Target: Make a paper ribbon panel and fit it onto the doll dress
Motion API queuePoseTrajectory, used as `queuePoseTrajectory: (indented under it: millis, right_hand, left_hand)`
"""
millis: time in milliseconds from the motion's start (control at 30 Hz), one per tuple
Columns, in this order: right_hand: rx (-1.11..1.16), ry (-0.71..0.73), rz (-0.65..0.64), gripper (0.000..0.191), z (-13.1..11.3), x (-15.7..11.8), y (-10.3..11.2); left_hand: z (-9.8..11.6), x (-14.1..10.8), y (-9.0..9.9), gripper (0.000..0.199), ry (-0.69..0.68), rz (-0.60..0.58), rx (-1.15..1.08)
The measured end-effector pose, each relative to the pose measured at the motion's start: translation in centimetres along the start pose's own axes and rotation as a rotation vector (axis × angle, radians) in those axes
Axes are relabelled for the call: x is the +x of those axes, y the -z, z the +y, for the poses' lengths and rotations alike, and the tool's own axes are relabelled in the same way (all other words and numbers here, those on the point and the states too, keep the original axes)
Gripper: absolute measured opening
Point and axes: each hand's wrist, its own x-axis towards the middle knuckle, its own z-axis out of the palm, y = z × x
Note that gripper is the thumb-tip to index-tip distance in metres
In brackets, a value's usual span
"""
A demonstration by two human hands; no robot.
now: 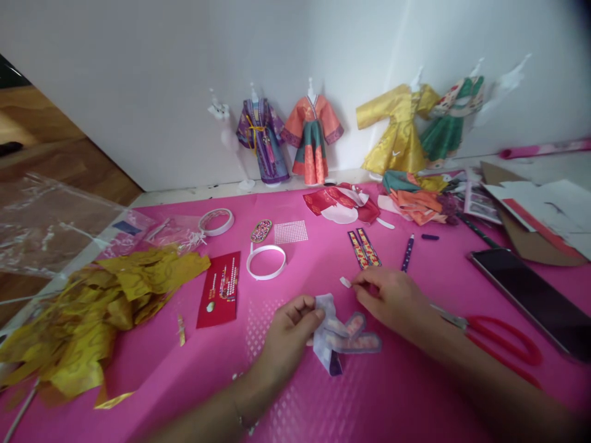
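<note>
Desk: garments in a row along the rear, before the wall.
Left: fabric scraps; right of these, card; behind card, tape roll.
Front centre: cloth piece, in left fingers. Paper slip, in right fingers, just behind.
Right: scissors, then phone farther right; behind phone, cardboard.
Cloth pile before the rear garments, right of centre.

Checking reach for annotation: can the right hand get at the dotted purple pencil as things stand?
Likely yes: the dotted purple pencil lies just beyond the right hand, nothing visible between. The small white scrap in that hand may need putting down first.
</note>
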Motion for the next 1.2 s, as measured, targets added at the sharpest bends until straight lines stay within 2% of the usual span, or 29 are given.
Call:
queuePoseTrajectory:
  millis: [167, 400, 767, 1000, 1200]
  right_hand:
    - [-0.096, 0.014, -0.015, 0.022, -0.2, -0.1, -0.4]
    - [-0.139, -0.015, 0.039, 0.014, -0.2, -0.2, -0.7]
    - [-0.095, -0.006, 0.069, 0.008, 0.0, -0.2, -1.2]
    - [-0.096, -0.021, 0.105, 0.016, 0.0, -0.1, -0.5]
    - [-0.279, 0.009, 0.171, 0.029, 0.5, 0.1, 0.0]
  left_hand:
    - [0.0, 0.0, 0.0, 0.035, -0.011, -0.009, 0.015]
    - [-0.2, 0.2, 0.1, 0.037, 0.015, 0.006, 0.009]
    - [0.0, -0.1, 0.0, 0.039, 0.027, 0.009, 0.022]
    - [0.0, 0.3, -0.1, 0.049, 0.039, 0.005, 0.003]
    - [0.2, 0.2, 0.0, 0.050, 0.012, -0.022, -0.018]
